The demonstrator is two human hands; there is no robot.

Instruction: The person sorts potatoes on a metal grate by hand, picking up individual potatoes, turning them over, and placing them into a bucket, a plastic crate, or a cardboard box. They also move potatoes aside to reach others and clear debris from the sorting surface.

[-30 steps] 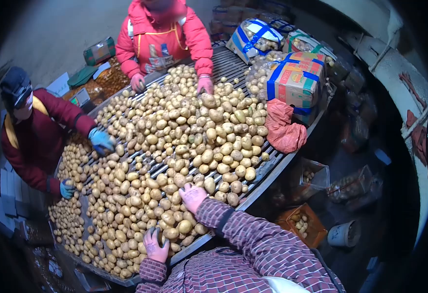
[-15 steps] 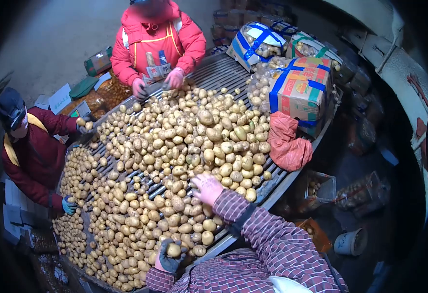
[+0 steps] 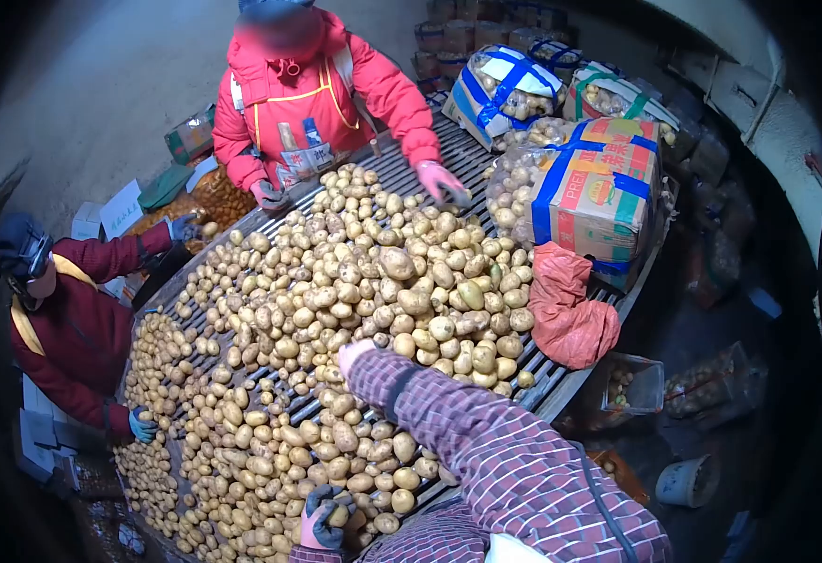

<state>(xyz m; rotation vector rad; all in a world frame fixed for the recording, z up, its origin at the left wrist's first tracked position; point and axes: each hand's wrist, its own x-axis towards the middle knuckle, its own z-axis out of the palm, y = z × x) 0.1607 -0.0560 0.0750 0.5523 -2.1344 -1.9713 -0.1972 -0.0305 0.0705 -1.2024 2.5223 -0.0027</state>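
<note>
Many yellow-brown round potatoes (image 3: 401, 281) cover a long grey metal roller table (image 3: 401, 150). At its near edge the left hand (image 3: 324, 518), in a dark glove, has its fingers closed around one small pale potato (image 3: 338, 514). The right hand (image 3: 354, 355), in a pink glove, rests on the heap near the middle. Whether its fingers are curled or loose I cannot tell.
</note>
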